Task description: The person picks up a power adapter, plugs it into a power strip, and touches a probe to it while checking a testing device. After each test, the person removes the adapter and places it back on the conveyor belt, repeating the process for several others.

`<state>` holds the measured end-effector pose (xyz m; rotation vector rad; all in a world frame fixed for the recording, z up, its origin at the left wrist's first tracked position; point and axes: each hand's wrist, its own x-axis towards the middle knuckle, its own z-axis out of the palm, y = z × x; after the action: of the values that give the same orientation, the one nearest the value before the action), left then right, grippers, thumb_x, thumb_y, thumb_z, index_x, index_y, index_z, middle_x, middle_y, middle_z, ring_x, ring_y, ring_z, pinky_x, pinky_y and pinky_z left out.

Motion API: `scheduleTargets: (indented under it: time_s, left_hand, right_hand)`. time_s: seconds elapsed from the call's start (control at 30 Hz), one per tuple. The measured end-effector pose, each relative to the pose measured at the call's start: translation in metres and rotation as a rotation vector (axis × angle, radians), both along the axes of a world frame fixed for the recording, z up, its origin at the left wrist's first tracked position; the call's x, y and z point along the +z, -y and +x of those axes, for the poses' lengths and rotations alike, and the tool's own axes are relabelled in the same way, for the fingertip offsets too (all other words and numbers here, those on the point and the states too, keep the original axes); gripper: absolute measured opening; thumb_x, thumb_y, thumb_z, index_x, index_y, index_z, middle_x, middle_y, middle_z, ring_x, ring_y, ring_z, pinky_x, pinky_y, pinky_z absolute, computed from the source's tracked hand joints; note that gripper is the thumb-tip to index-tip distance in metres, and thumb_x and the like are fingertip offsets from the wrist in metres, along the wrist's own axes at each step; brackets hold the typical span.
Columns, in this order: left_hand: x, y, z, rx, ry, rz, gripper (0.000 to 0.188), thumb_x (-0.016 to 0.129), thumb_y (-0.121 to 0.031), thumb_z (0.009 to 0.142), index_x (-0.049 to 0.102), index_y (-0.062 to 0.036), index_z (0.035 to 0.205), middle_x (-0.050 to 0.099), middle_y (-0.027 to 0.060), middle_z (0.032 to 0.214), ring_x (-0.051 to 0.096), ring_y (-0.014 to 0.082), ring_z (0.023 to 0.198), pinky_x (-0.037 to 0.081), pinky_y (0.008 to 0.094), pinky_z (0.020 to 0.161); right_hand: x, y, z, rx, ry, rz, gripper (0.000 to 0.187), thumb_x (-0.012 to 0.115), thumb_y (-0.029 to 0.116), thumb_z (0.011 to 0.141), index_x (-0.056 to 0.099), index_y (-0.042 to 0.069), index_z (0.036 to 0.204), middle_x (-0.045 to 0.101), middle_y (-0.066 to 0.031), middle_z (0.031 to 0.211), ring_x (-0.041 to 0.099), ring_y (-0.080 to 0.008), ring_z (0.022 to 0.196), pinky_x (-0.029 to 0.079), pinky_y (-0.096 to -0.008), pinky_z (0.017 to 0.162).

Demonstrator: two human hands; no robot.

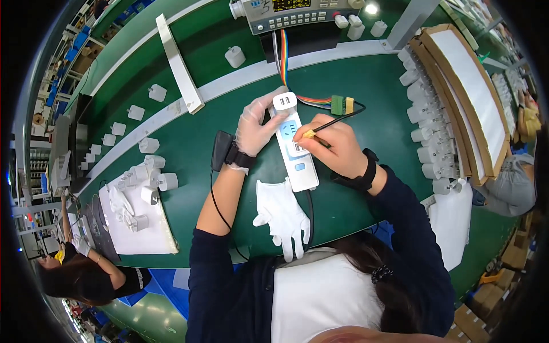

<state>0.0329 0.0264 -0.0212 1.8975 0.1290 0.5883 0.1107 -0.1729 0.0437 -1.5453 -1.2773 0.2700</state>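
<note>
A white power strip (307, 177) with blue-marked sockets lies lengthwise in front of me on the green table. At its far end sits a white charger (284, 102) with two USB ports facing up. My left hand (255, 126), in a thin clear glove, is closed around this charger, thumb and fingers on either side. My right hand (334, 146), bare at the fingers, pinches a yellow plug (309, 134) on a black cable over the strip's middle. Whether the plug touches a port is hidden. That cable loops back to a green terminal block (338, 105).
A white glove (280, 214) lies nearest me. Loose chargers (137, 177) and a white board (143, 246) are at left. Rows of chargers (423, 114) stand beside a cardboard tray (463, 97) at right. A test instrument (297, 17) stands at the back. Another person (86, 268) works at far left.
</note>
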Motion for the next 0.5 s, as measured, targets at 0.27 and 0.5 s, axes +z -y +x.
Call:
scheduleTargets:
  time_s: [0.27, 0.5]
  left_hand:
    - [0.048, -0.044, 0.014, 0.295, 0.177, 0.078, 0.046, 0.067, -0.008, 0.083, 0.057, -0.0067, 0.128, 0.066, 0.0166, 0.107, 0.064, 0.0273, 0.099, 0.048, 0.0345, 0.091]
    - [0.054, -0.152, 0.038, 0.372, -0.46, 0.909, 0.036, 0.06, -0.016, 0.086, 0.059, -0.0082, 0.121, 0.066, 0.02, 0.105, 0.064, 0.0334, 0.099, 0.052, 0.0372, 0.086]
  right_hand:
    - [-0.007, 0.001, -0.007, 0.017, -0.068, -0.073, 0.011, 0.07, 0.01, 0.082, 0.071, 0.006, 0.092, 0.055, -0.0045, 0.082, 0.054, -0.0138, 0.068, 0.042, -0.0262, 0.06]
    - [-0.006, 0.003, -0.008, 0.054, -0.109, -0.076, 0.013, 0.071, 0.012, 0.081, 0.071, 0.007, 0.093, 0.051, -0.0033, 0.081, 0.051, -0.0134, 0.066, 0.041, -0.0257, 0.06]
